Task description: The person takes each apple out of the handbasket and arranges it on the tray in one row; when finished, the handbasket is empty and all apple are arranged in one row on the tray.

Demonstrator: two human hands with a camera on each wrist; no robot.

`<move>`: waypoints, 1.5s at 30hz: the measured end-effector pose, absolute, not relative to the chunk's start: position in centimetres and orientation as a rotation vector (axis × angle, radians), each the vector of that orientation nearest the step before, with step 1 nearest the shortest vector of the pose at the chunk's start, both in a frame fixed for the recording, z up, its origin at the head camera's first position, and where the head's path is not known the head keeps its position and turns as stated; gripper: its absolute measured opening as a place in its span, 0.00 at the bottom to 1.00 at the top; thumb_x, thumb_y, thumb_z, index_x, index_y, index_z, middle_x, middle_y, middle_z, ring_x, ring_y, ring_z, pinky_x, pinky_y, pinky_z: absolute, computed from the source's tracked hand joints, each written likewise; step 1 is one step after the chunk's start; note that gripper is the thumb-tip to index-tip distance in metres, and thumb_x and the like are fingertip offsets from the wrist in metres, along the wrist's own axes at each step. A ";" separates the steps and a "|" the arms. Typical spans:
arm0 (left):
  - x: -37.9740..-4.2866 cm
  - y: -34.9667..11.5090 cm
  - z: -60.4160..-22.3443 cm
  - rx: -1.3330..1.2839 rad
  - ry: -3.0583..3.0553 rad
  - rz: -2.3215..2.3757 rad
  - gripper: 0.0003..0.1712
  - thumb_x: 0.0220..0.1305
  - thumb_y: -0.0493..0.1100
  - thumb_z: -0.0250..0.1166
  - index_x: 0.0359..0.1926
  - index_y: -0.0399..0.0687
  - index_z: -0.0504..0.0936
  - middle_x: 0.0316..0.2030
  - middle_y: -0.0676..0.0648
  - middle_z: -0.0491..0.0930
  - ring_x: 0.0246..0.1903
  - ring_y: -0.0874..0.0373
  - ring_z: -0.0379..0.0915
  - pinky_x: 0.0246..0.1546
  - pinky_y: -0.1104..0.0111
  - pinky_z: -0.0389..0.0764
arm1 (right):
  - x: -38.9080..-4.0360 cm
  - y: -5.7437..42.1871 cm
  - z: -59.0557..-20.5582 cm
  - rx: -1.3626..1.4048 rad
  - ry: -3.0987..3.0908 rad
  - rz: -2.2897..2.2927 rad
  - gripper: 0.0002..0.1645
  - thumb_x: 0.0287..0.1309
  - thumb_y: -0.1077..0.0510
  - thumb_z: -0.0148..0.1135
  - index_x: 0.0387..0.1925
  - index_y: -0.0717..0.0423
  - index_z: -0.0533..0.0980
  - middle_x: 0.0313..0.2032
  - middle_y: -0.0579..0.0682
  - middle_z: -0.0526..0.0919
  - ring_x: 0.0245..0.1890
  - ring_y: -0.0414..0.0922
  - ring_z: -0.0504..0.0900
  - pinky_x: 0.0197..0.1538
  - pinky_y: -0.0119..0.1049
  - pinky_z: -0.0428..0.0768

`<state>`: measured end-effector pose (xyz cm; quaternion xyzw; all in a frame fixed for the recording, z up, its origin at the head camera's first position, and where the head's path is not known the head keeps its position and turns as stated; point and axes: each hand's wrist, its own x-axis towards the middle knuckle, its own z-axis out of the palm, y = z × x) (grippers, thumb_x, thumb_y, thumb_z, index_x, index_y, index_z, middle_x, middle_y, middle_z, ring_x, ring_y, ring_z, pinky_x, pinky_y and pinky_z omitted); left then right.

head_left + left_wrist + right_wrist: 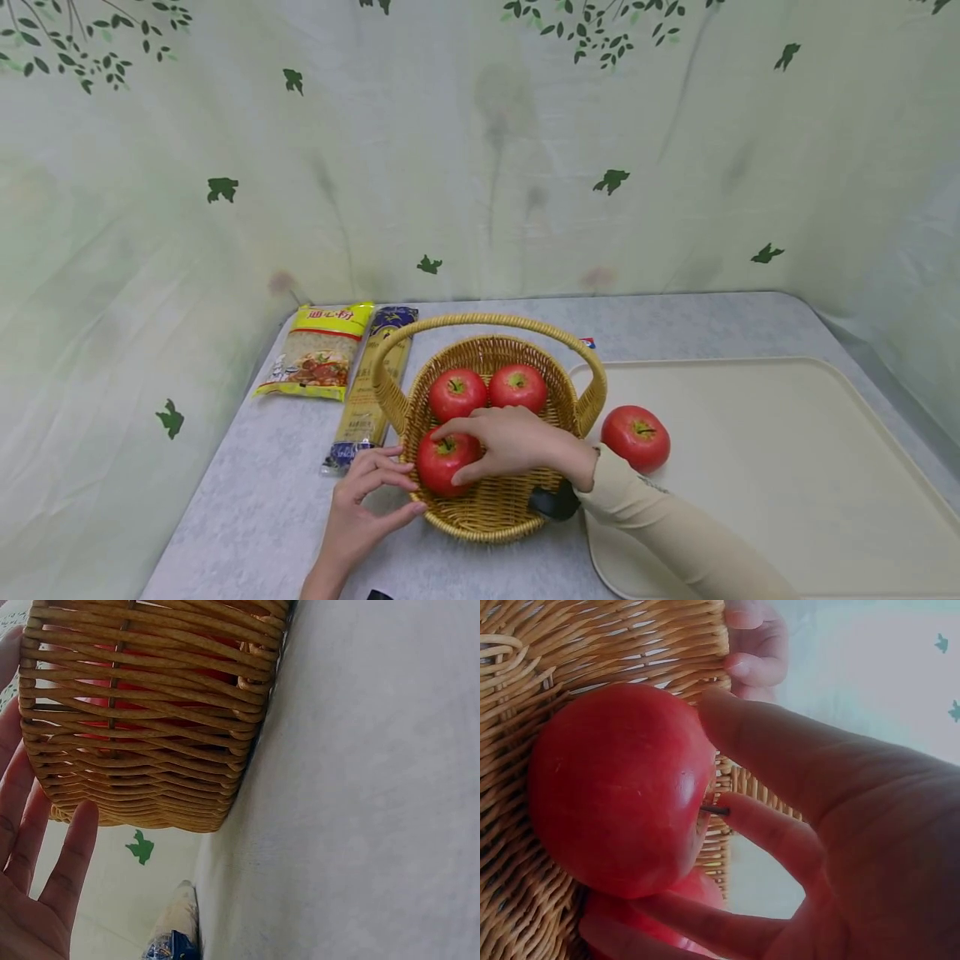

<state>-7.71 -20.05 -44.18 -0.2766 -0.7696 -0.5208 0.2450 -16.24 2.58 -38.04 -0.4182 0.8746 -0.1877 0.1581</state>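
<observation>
A woven basket [487, 521] with a tall arched handle stands on the table, with three red apples inside. My right hand [513, 437] reaches in from the right and holds the front-left apple [622, 791], thumb on one side and fingers on the other. In the right wrist view the index fingertip is by its stem. Behind it sit a second apple [456, 395] and a third apple [519, 387]. My left hand [363, 500] rests its thumb and fingertips against the basket's left rim, the fingers loosely extended along the wicker [150, 712].
A large cream tray [765, 467] lies to the right, with another red apple [636, 437] at its left side. Left of the basket lie a long pack of spaghetti [367, 408] and a yellow bag of pasta [318, 350]. A leaf-printed curtain [480, 167] hangs behind the table.
</observation>
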 end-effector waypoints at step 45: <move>-7.5 -20.0 -43.9 -0.692 -2.167 -1.419 0.21 0.30 0.23 0.77 0.28 0.45 0.83 0.33 0.41 0.79 0.49 0.47 0.71 0.55 0.72 0.66 | -16.7 1.9 -38.5 -1.101 2.343 -0.497 0.40 0.50 0.36 0.67 0.61 0.34 0.59 0.45 0.44 0.75 0.42 0.41 0.78 0.46 0.39 0.77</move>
